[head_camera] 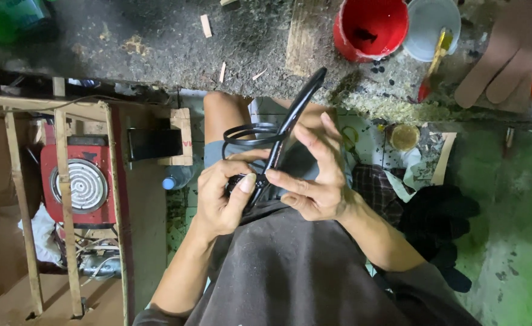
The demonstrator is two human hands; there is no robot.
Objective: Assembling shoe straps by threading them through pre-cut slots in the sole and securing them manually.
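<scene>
My left hand (221, 196) is closed around the lower end of a black curved frame piece (290, 118), thumb pressed on top. My right hand (314, 175) pinches the same black piece just beside the left thumb, its other fingers spread upward. A thin black loop (248, 134) of the piece curves out to the left above my left hand. The long black arm rises up to the edge of the rough workbench (157, 42). I sit with my bare knee (221, 115) under the bench and a dark grey apron over my lap.
On the bench stand a red bucket (370, 27), a pale bowl (432, 21) with a yellow-handled brush (435, 60), and wood scraps. A red electric hotplate (79, 184) sits behind a wooden frame at the left. Dark cloth (438, 220) lies on the green floor at the right.
</scene>
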